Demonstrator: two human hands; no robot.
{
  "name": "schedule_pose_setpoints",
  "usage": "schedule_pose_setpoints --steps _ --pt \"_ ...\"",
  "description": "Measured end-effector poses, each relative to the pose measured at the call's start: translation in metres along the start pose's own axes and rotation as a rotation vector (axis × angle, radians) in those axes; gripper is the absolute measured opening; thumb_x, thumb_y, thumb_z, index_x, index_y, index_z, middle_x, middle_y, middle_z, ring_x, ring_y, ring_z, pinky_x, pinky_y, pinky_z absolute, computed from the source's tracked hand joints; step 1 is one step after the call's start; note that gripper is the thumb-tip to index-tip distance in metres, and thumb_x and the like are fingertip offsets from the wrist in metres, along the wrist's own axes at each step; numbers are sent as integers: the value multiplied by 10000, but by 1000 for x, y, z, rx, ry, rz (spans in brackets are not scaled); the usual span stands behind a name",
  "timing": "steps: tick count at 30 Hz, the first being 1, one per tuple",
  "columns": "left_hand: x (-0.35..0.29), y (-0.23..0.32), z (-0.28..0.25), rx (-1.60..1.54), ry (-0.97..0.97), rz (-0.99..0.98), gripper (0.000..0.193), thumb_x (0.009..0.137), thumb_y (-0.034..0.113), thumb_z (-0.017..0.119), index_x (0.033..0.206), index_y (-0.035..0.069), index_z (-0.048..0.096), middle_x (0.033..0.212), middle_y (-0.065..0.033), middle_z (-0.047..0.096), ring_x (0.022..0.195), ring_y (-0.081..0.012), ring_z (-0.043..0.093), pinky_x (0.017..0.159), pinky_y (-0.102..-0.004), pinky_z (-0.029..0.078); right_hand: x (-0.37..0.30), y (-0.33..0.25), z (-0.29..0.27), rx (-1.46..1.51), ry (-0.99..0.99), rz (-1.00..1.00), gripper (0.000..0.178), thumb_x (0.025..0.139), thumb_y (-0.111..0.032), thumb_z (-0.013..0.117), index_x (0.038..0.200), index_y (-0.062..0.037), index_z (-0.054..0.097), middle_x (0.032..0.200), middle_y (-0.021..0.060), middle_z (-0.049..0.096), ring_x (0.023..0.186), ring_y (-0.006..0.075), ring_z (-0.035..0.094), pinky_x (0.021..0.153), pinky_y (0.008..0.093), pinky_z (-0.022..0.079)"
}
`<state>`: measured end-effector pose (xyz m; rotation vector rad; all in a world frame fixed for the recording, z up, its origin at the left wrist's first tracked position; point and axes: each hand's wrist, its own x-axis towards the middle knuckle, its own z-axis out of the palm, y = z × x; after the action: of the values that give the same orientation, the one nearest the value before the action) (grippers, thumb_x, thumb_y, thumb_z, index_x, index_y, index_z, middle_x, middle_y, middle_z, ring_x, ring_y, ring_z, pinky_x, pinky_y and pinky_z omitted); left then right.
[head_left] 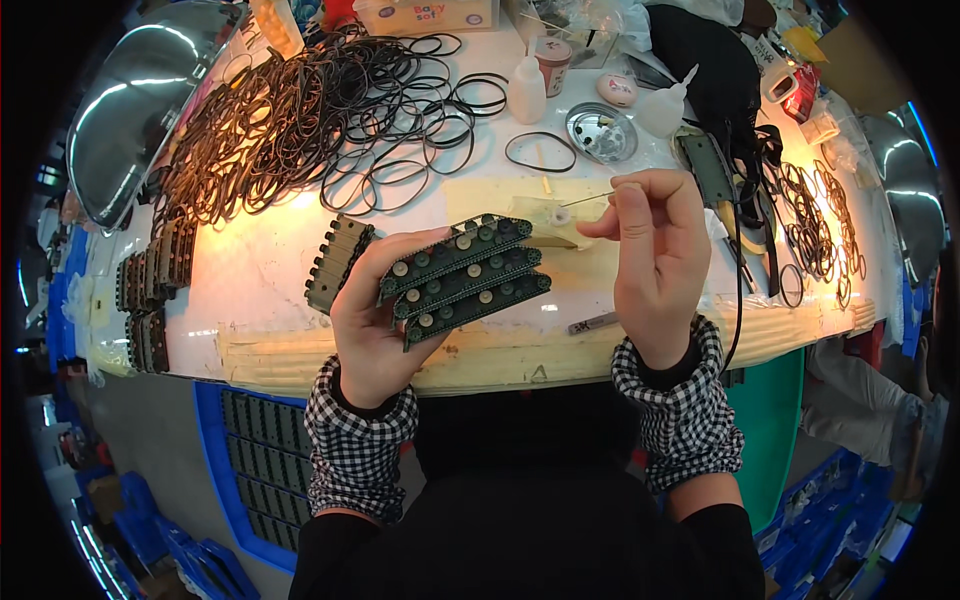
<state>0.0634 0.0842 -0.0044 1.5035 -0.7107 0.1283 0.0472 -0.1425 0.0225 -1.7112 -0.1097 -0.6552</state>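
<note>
My left hand (368,325) is wrapped round a stack of three dark green toy-tank track units (470,272), with toothed black belts around rows of small wheels, some with pale centres. Held up over the near part of the table, the stack is slightly fanned. To its right, my right hand (658,250) pinches a thin needle-like rod (590,200) between thumb and fingers. The rod points left, its tip close to a small whitish blob (562,214) on a yellowish sheet; whether they touch I cannot tell. Another ribbed green part (340,262) lies just behind my left hand.
A tangled heap of black belt loops (290,125) covers the back left. White squeeze bottles (527,92) and a round metal dish (600,132) stand at the back. Stacked track parts (155,270) sit left. Blue (215,440) and green (775,440) bins are below the table edge.
</note>
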Motion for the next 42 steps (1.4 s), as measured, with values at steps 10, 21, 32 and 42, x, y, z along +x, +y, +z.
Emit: schedule_pose_setpoints --steps 10,21,32,42 --pt "-1 1 0 -24 18 -28 544 764 -98 722 1268 -44 524 1210 -128 582 1094 -185 614 952 -311 513 1 -5 -8 -312 -23 -274 65 911 -43 632 887 8 598 867 107 618 771 203 613 678 293 476" --pt "-1 3 1 -29 16 -68 553 745 -109 725 1260 -37 537 1214 -122 588 1111 -188 608 959 -310 505 -4 -9 -1 303 -275 4 143 1036 -71 420 1067 54 483 998 132 639 981 180 668 887 290 542" --pt "0 2 1 -55 13 -55 553 757 -107 720 1269 -43 523 1222 -124 584 1111 -183 608 954 -309 510 -1 -4 -1 185 -130 -22 98 1007 -43 480 1016 42 528 972 117 641 923 178 666 831 288 540" --pt "1 1 1 -31 18 -26 527 777 -107 705 1266 -44 519 1210 -124 590 1100 -185 615 956 -315 513 5 -3 -14 -514 -48 -420 40 916 -12 600 918 18 573 876 110 631 791 237 639 687 315 506"
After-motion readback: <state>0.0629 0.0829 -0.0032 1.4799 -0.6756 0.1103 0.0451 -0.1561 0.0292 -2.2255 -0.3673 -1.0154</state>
